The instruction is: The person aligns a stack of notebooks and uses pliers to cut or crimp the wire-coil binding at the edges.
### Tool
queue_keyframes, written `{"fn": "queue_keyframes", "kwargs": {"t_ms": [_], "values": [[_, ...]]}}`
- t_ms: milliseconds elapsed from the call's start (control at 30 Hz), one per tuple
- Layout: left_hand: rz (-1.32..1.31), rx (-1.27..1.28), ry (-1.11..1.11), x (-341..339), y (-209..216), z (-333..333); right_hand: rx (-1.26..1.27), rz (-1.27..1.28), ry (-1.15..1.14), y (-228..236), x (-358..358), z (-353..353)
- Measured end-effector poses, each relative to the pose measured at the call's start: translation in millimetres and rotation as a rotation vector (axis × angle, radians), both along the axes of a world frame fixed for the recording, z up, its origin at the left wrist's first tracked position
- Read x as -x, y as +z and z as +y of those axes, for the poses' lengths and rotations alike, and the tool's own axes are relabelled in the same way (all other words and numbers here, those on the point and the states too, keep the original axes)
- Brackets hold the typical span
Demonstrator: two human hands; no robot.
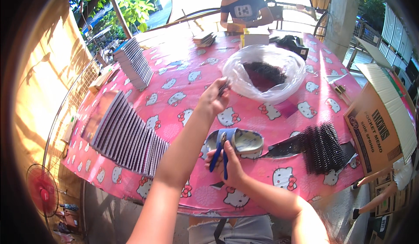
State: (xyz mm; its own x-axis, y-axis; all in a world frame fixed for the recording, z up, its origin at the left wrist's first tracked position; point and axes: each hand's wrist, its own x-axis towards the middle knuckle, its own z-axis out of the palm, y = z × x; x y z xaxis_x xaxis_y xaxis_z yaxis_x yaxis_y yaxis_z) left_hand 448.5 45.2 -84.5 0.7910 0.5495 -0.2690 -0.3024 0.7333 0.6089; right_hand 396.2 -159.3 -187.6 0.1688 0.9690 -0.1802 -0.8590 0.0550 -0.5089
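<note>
My left hand (pixel 214 97) is raised beside the clear plastic bag (pixel 233 80), its fingers closed on something small and dark that I cannot make out. Inside the bag lies a heap of fine black coils (pixel 268 74). Lower down, my right hand (pixel 231 167) grips pliers (pixel 225 156) with blue handles, their jaws pointing away from me. A blue, shoe-shaped holder with a pale inside (pixel 249 141) sits just beyond that hand. To its right, a bundle of black spiral binding coils (pixel 323 150) lies on a black sheet (pixel 286 147).
Pink patterned cloth covers the table (pixel 203 72). At left stand a long row of notebooks (pixel 126 135) and a taller stack (pixel 133 65). An open cardboard box (pixel 373 126) is at right. Across the table sits another person (pixel 244 10), near small stacked pads (pixel 204 39).
</note>
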Motion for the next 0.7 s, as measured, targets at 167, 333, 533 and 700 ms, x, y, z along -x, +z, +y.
{"fn": "queue_keyframes", "kwargs": {"t_ms": [167,333,533,700], "values": [[0.421,-0.583,-0.073,-80.9,31.4,1.4,0.004,0.040,0.127,4.5,-5.6,-3.3],[0.556,-0.850,-0.112,-34.2,38.5,-47.3,-0.008,0.050,0.152,-1.2,-6.9,-2.8],[0.140,-1.117,-0.125,164.6,84.8,-145.2,-0.025,-0.257,0.273,2.8,7.1,-13.3],[0.167,-1.772,0.619,269.7,184.3,-99.1,-0.124,-0.831,0.302,36.1,22.4,-9.2]]}}
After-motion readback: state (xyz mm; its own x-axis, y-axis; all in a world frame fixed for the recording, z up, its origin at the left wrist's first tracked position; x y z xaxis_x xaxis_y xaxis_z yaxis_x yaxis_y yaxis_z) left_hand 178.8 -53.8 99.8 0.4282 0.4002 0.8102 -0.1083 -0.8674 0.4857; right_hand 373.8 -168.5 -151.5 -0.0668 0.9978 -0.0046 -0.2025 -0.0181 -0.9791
